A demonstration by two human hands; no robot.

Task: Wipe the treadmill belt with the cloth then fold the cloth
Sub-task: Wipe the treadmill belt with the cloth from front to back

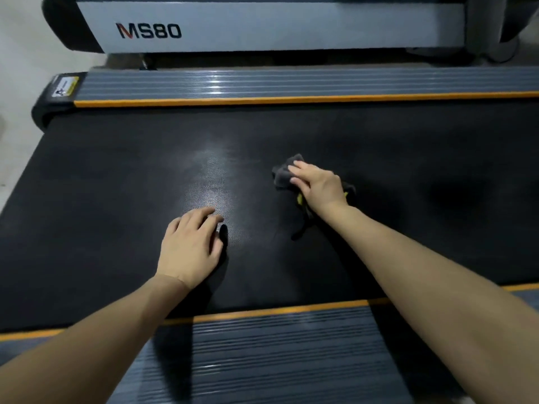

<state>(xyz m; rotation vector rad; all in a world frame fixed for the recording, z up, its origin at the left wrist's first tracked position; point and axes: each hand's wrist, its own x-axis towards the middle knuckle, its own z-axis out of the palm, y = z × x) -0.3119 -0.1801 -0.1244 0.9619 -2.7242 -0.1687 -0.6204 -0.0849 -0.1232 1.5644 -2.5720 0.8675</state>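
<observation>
Right hand (316, 186) grips one cloth (284, 173) — left hand (192, 243) flat on belt (116, 185).

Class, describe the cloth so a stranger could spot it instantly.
Find the wide black treadmill belt between two orange-edged side rails. Right of centre, the right hand presses a crumpled dark grey cloth, the only soft thing there, with a yellow bit showing.

A ribbed grey side rail (291, 80) with an orange strip (291, 99) is running along the far edge. A matching near rail (277, 354) is lying along the near edge. A yellow label (64, 86) is sitting at the far rail's left end. Beyond, a second machine (262, 27) marked MS80 is standing on pale floor (17, 68).
</observation>
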